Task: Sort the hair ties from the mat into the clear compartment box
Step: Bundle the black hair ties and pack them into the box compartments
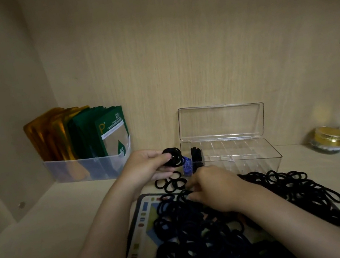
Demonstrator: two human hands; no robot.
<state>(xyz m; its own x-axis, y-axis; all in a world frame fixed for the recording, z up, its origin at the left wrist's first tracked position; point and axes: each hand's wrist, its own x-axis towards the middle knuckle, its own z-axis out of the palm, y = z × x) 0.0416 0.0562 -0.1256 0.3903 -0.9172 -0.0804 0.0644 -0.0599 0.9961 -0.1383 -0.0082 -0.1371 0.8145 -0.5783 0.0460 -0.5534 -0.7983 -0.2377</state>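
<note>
left hand (148, 165) grips a bundle of black elastic ties (172, 157); right hand (213, 186) pinches the tangled black heap (191, 226); extras might snag along

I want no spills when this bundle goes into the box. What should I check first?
1. Box lid open: ok.
2. Left hand grips the bundle of black ties: ok.
3. Empty compartments left in the compartment box: ok.
4. Right hand has pinched a tie from the pile: cannot tell.
5. All ties on the mat: not ok, stray ties lie on the shelf.
</note>
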